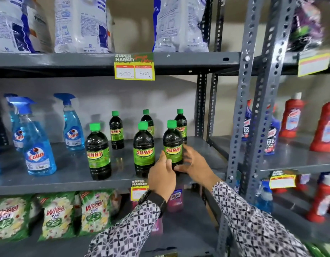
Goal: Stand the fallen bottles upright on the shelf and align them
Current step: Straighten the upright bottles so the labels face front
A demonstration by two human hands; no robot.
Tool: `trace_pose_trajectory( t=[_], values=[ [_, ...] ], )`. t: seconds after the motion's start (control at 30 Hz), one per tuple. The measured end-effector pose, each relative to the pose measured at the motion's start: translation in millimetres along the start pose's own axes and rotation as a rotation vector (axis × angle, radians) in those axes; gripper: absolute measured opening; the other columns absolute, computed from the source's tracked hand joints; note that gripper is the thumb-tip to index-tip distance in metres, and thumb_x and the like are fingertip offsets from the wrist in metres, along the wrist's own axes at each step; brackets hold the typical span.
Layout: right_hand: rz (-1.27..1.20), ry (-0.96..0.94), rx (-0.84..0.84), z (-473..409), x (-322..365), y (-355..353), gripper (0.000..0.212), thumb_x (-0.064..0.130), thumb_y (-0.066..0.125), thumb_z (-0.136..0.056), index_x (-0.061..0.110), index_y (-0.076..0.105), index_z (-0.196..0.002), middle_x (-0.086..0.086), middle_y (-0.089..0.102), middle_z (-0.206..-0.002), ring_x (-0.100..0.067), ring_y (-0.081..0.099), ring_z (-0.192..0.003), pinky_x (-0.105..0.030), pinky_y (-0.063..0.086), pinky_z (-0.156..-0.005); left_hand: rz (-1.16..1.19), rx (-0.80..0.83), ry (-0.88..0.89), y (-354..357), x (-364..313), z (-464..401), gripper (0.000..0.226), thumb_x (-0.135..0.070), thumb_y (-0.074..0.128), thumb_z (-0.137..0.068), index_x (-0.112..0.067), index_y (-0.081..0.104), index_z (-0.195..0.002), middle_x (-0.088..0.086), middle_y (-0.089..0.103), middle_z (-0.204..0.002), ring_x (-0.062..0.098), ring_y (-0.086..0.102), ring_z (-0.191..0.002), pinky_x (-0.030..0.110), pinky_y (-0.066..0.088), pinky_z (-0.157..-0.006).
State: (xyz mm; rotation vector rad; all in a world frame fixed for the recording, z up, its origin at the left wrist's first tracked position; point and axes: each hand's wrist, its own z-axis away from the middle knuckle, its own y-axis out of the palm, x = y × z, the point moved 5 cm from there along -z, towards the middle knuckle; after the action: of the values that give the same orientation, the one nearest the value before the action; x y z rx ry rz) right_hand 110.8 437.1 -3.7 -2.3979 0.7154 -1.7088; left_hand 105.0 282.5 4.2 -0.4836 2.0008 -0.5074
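Bottles of dark liquid with green caps and green "SUNNY" labels stand upright on the middle shelf point(71, 178), a grey metal deck carried by perforated grey uprights point(242, 115) that stand just right of the grip. A pale wall closes the room behind the rack. Above the grip, the upper shelf point(49, 62) holds white and blue detergent bags point(80, 25). Below the grip, the lower shelf holds green Wheel packets point(54, 216). Far left of the grip stand blue Colin spray bottles point(38, 149); right of the uprights, on the adjoining rack, stand red cleaner bottles point(292, 119). Both patterned sleeves reach up from the lower edge of the view. The held bottle point(173, 143) stands at the front right of the middle shelf, upright, with its base hidden behind the fingers. Immediately left of the grip is a second front bottle point(143, 151), and further left a third point(98, 153); three more stand behind in a back row point(116, 130). The left hand point(161, 175) presses the lower left side of the held bottle, thumb on the label. The right hand point(194, 164) wraps the lower right side, fingers spread behind it. A yellow price tag point(134, 66) hangs from the upper shelf edge above the grip. A dark watch point(153, 200) sits on the left wrist.
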Motion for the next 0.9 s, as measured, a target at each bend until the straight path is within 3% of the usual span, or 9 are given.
trace_pose_trajectory(
  t=[0.17, 0.3, 0.4, 0.47, 0.53, 0.63, 0.73, 0.8, 0.9],
  values=[
    [0.055, 0.005, -0.063, 0.4, -10.5, -29.9, 0.084, -0.010, 0.083, -0.081, 0.011, 0.045, -0.153, 0.016, 0.065, -0.121, 0.022, 0.063, -0.101, -0.003, 0.048, -0.086, 0.092, -0.057, 0.035, 22.1, -12.1, -10.8, 0.041, -0.028, 0.048, -0.103, -0.018, 0.055, -0.143, 0.014, 0.069, -0.129, 0.034, 0.062, -0.120, 0.044, 0.051, -0.098],
    [0.071, 0.010, -0.087, 8.6, -20.3, -56.4, 0.081, -0.009, 0.082, -0.082, 0.013, 0.046, -0.151, 0.020, 0.064, -0.121, 0.025, 0.061, -0.104, -0.001, 0.046, -0.087, 0.177, -0.021, 0.128, 32.2, -20.1, -15.5, 0.036, -0.031, 0.060, -0.097, -0.022, 0.064, -0.132, 0.001, 0.077, -0.108, 0.019, 0.070, -0.102, 0.039, 0.055, -0.090],
    [0.074, 0.014, -0.081, 14.6, -21.0, -63.3, 0.085, -0.006, 0.083, -0.083, 0.018, 0.044, -0.155, 0.006, 0.068, -0.132, 0.005, 0.066, -0.118, -0.018, 0.051, -0.104, 0.353, 0.129, 0.124, 39.3, -15.8, -21.8, 0.044, -0.027, 0.068, -0.092, -0.027, 0.059, -0.135, -0.011, 0.073, -0.112, -0.005, 0.066, -0.102, 0.026, 0.054, -0.095],
    [0.067, 0.012, -0.082, 17.8, -21.3, -65.0, 0.087, -0.005, 0.082, -0.084, 0.019, 0.043, -0.158, -0.001, 0.066, -0.139, -0.012, 0.066, -0.126, -0.033, 0.052, -0.111, 0.426, 0.265, 0.124, 45.5, -14.5, -24.6, 0.059, -0.020, 0.069, -0.092, -0.026, 0.047, -0.146, -0.009, 0.068, -0.125, -0.012, 0.061, -0.110, 0.020, 0.048, -0.101],
    [0.084, -0.006, -0.102, 19.5, -21.7, -65.8, 0.084, -0.004, 0.082, -0.085, 0.017, 0.045, -0.158, -0.004, 0.068, -0.139, -0.017, 0.067, -0.126, -0.037, 0.052, -0.112, 0.424, 0.343, 0.137, 49.3, -15.1, -25.2, 0.065, -0.015, 0.067, -0.094, -0.022, 0.038, -0.152, -0.008, 0.063, -0.131, -0.017, 0.059, -0.112, 0.013, 0.046, -0.102],
    [0.087, -0.014, -0.126, 20.9, -24.7, -65.1, 0.080, -0.004, 0.081, -0.086, 0.017, 0.049, -0.156, -0.003, 0.071, -0.135, -0.012, 0.068, -0.119, -0.032, 0.053, -0.109, 0.440, 0.321, 0.136, 49.5, -13.8, -24.3, 0.068, -0.010, 0.069, -0.092, -0.021, 0.038, -0.152, -0.005, 0.065, -0.132, -0.009, 0.061, -0.115, 0.025, 0.047, -0.107],
    [0.075, 0.004, -0.128, 22.2, -26.9, -63.7, 0.080, -0.006, 0.079, -0.086, 0.018, 0.049, -0.156, -0.001, 0.070, -0.134, 0.001, 0.066, -0.115, -0.014, 0.051, -0.099, 0.449, 0.292, 0.147, 48.7, -14.2, -22.8, 0.069, -0.008, 0.070, -0.090, -0.020, 0.040, -0.151, -0.001, 0.064, -0.136, 0.004, 0.063, -0.122, 0.027, 0.048, -0.107],
    [0.074, 0.005, -0.124, 23.3, -26.9, -62.1, 0.080, -0.007, 0.078, -0.087, 0.018, 0.049, -0.157, -0.001, 0.070, -0.135, 0.001, 0.065, -0.117, -0.011, 0.050, -0.097, 0.440, 0.288, 0.149, 48.7, -13.7, -22.7, 0.070, -0.009, 0.071, -0.090, -0.020, 0.039, -0.152, -0.001, 0.063, -0.138, -0.003, 0.061, -0.120, 0.019, 0.049, -0.102],
    [0.079, 0.014, -0.130, 23.3, -27.8, -62.0, 0.081, -0.007, 0.077, -0.088, 0.019, 0.047, -0.158, -0.002, 0.070, -0.135, -0.009, 0.066, -0.124, -0.021, 0.051, -0.105, 0.426, 0.285, 0.160, 51.9, -10.5, -24.4, 0.072, -0.010, 0.071, -0.090, -0.021, 0.037, -0.152, -0.003, 0.061, -0.138, -0.020, 0.057, -0.111, 0.006, 0.047, -0.093]
  ],
)
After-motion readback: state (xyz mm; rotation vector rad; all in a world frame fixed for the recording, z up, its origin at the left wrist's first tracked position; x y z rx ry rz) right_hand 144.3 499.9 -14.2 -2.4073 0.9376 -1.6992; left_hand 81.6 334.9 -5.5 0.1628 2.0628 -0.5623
